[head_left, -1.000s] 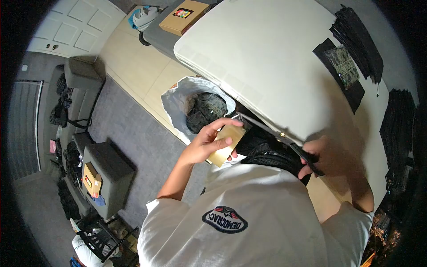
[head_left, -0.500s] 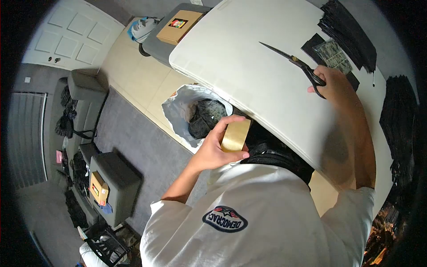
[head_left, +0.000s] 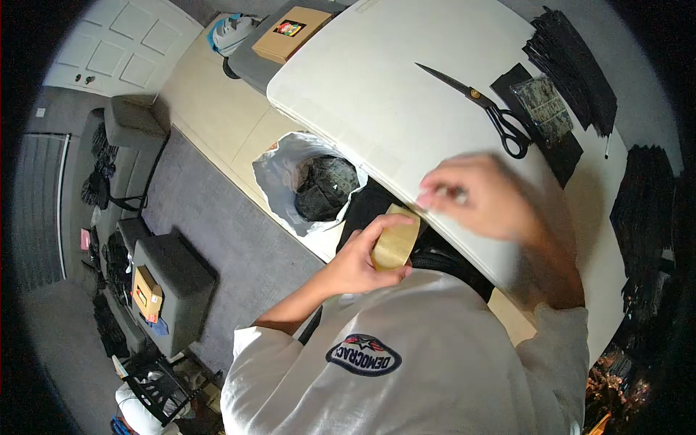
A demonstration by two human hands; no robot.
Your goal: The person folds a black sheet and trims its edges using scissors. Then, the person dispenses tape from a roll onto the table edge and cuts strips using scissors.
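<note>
My left hand (head_left: 368,255) is wrapped round a roll of tan tape (head_left: 396,243), held in front of my body by the table's edge. My right hand (head_left: 482,197) hovers over the near part of the white table, blurred by motion. Its fingers look curled, but what they hold, if anything, is too smeared to make out. Beyond it, black-handled scissors (head_left: 481,101) lie on the table. Beside them rests a clear packet with a dark pattern (head_left: 544,109) on a black strip (head_left: 567,156).
Black pleated material (head_left: 573,69) lies at the table's (head_left: 377,80) far right, with more dark bundles (head_left: 645,217) beyond its edge. A bag lined in white (head_left: 272,177) with dark scraps stands below the table. A cardboard box (head_left: 293,35) sits on a grey seat.
My right hand has let go of the scissors, leaving them on the table, and moved left towards the tape. My left hand still holds the tape roll, now slightly lower.
</note>
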